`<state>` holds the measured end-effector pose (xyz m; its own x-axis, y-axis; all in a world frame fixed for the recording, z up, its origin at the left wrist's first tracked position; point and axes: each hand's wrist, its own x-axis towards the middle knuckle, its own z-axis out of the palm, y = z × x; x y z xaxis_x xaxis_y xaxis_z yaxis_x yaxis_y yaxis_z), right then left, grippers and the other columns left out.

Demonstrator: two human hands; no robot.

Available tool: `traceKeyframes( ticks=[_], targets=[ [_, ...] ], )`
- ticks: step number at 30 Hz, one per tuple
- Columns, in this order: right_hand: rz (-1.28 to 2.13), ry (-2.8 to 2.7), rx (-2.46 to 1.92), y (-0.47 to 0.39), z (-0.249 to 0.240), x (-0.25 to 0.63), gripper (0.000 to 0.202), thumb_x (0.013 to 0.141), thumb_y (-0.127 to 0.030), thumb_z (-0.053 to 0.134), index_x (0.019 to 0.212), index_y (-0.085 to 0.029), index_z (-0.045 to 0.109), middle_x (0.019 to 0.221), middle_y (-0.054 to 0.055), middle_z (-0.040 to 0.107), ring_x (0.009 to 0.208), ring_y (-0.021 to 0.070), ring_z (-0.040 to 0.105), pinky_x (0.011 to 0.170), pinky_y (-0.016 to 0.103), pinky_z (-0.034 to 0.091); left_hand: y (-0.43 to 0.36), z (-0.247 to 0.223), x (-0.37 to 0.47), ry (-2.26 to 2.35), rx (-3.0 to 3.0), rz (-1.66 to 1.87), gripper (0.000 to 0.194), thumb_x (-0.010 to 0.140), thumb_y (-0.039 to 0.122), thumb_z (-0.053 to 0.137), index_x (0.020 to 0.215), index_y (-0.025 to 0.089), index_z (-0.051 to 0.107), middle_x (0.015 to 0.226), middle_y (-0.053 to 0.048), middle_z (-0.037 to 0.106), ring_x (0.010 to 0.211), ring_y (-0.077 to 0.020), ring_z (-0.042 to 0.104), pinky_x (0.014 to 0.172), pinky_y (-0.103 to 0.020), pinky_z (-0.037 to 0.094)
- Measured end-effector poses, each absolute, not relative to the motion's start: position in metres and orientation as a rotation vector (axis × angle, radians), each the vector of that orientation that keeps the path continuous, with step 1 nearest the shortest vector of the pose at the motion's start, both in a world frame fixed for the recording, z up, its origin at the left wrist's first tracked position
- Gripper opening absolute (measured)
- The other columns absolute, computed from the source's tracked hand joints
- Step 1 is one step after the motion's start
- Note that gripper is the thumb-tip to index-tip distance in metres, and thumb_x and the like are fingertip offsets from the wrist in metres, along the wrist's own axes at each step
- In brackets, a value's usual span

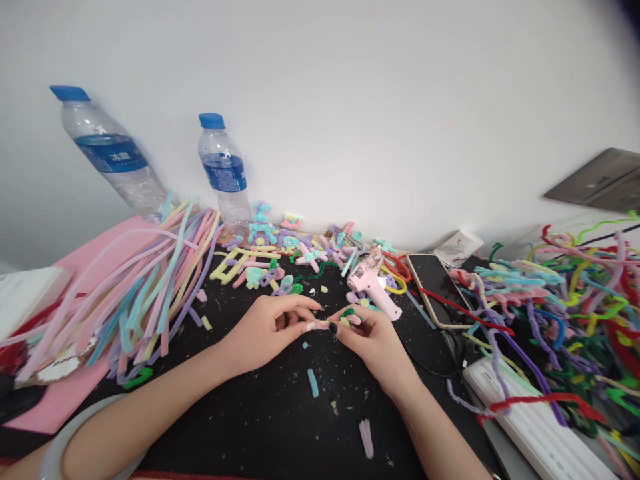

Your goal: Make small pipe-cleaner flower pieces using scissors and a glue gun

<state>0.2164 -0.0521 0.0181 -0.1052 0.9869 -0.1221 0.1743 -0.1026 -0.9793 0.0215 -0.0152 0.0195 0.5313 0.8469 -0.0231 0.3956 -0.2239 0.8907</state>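
Note:
My left hand (260, 330) has its thumb and fingertips closed on one end of a small pink pipe cleaner piece (323, 325). The other end is pinched by my right hand (373, 347), whose thumb has a dark nail. A small green and pink pipe cleaner bit (351, 316) shows among the right fingers; whether it is joined to the pink piece I cannot tell. Just beyond my right hand lies a pink glue gun (373, 283). Short cut scraps, among them a blue one (313, 383) and a lilac one (367, 438), lie on the black mat (250, 420) below my hands.
Long pastel pipe cleaners (165, 280) are heaped at left, near two blue-capped bottles (113, 150). Small twisted shapes (275, 257) line the wall. At right are a phone (443, 290), a white power strip (535, 427) and a tangled colourful pipe cleaner pile (575, 300).

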Motion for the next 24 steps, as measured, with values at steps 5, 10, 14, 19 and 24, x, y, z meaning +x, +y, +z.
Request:
traceKeyframes(
  ticks=[5,10,14,19,24],
  targets=[
    [1.285,-1.367,-1.385,-0.0527,0.0167,0.2166,0.014,0.074,-0.030,0.064,0.075,-0.017,0.068,0.066,-0.001,0.055,0.062,0.0133,0.048,0.057,0.024,0.038,-0.0160,0.0186,0.0219,1.037,1.817,0.596,0.024,0.082,0.025,0.056,0.104,0.021,0.064,0.087,0.000,0.073,0.060,-0.0119,0.055,0.054,-0.023,0.040],
    [1.375,-1.371,-1.295,-0.0525,0.0147,0.2192,0.015,0.076,-0.031,0.064,0.082,-0.017,0.067,0.076,0.001,0.058,0.071,0.0154,0.053,0.063,0.024,0.041,-0.0147,0.0203,0.0200,1.073,1.779,0.632,0.026,0.083,0.032,0.055,0.105,0.020,0.063,0.086,-0.001,0.072,0.060,-0.0122,0.053,0.054,-0.023,0.040],
    [1.400,-1.400,-1.271,-0.0519,0.0132,0.2228,0.019,0.080,-0.036,0.061,0.078,-0.017,0.062,0.073,-0.001,0.053,0.065,0.0125,0.047,0.058,0.023,0.037,-0.0134,0.0207,0.0183,1.093,1.742,0.627,0.027,0.083,0.032,0.055,0.106,0.020,0.062,0.086,-0.001,0.071,0.058,-0.0116,0.050,0.054,-0.024,0.040],
    [1.369,-1.419,-1.284,-0.0522,0.0112,0.2244,0.024,0.081,-0.040,0.060,0.074,-0.017,0.059,0.068,-0.002,0.045,0.060,0.0110,0.039,0.054,0.022,0.032,-0.0141,0.0212,0.0197,1.088,1.736,0.624,0.026,0.083,0.033,0.056,0.105,0.020,0.062,0.086,-0.001,0.070,0.062,-0.0127,0.052,0.056,-0.024,0.040],
    [1.384,-1.390,-1.277,-0.0517,0.0128,0.2243,0.021,0.080,-0.038,0.062,0.078,-0.017,0.061,0.071,-0.002,0.048,0.062,0.0113,0.042,0.055,0.022,0.033,-0.0153,0.0212,0.0200,1.085,1.720,0.662,0.023,0.082,0.029,0.056,0.103,0.022,0.063,0.083,0.000,0.070,0.063,-0.0123,0.053,0.057,-0.023,0.040]
  ],
)
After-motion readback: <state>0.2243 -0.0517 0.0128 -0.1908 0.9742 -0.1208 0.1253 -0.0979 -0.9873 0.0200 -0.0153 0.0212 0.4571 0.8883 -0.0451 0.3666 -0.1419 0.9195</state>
